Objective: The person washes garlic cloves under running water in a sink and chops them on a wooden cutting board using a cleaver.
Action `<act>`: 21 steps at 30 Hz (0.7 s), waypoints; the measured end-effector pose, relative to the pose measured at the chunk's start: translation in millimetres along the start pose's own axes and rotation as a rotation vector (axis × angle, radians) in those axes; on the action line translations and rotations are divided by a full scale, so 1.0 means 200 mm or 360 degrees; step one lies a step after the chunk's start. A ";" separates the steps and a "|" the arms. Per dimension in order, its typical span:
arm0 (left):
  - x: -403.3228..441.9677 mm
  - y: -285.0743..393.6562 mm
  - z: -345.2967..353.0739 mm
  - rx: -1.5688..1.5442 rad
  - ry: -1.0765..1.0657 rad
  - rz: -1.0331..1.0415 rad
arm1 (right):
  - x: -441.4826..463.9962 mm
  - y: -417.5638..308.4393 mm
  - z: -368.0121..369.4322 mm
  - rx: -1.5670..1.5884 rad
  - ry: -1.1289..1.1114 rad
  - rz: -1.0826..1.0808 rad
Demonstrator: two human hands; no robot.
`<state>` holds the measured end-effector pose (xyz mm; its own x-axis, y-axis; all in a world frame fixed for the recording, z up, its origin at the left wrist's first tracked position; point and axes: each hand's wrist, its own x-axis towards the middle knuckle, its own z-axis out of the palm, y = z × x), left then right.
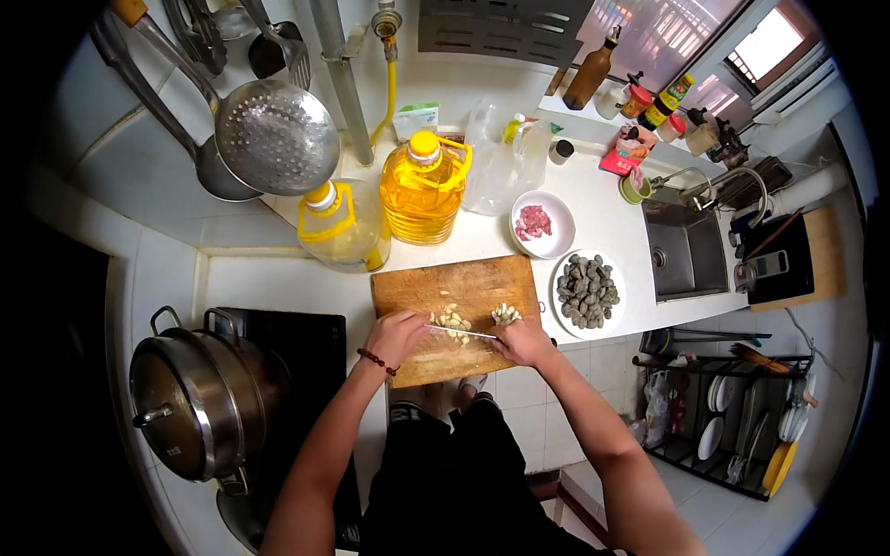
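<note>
A kitchen knife (462, 332) lies across a wooden cutting board (399, 289), its blade seen edge-on. My right hand (524, 344) is closed round the handle, which is mostly hidden. At the blade's other end, my left hand (398, 337) has its fingers bent together at the tip; the exact hold is partly hidden. Pale chopped pieces that look like garlic (451, 319) lie along the blade. A second small heap of pale pieces (505, 314) sits just beyond my right hand.
Right of the board stand a white bowl of raw meat (565, 243) and a white plate of grey shellfish (588, 295). Oil jugs (423, 195) stand behind it. A steel pot (199, 394) is at left, a skimmer (276, 136) hangs above, and a sink (684, 248) is far right.
</note>
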<state>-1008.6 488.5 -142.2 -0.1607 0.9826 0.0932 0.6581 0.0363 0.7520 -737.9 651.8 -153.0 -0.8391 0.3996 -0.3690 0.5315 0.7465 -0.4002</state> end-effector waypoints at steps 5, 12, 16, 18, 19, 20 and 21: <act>-0.08 0.02 0.01 0.0138 0.0053 -0.0057 | 0.05 -0.01 -0.04 -0.0048 -0.0115 -0.0061; -0.15 -0.09 0.13 0.0265 0.0065 0.0022 | 0.10 0.04 0.08 -0.0128 -0.0236 -0.0102; -0.15 -0.03 0.09 0.0284 0.0112 0.0104 | 0.08 0.06 0.03 -0.0106 -0.0218 -0.0126; -0.14 -0.01 0.09 0.0300 0.0130 0.0101 | 0.10 0.05 -0.03 -0.0127 -0.0234 -0.0145; -0.14 -0.01 0.09 0.0314 0.0147 0.0108 | 0.11 0.04 -0.05 -0.0150 -0.0245 -0.0155; -0.14 -0.03 0.10 0.0317 0.0149 0.0106 | 0.12 0.05 -0.03 -0.0150 -0.0245 -0.0160; -0.14 -0.06 0.13 0.0322 0.0171 0.0118 | 0.14 0.07 0.01 -0.0140 -0.0268 -0.0152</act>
<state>-992.7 465.7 -171.3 -0.1767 0.9593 0.2204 0.8032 0.0111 0.5957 -753.3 672.6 -170.5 -0.8500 0.2357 -0.4711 0.4323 0.8232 -0.3681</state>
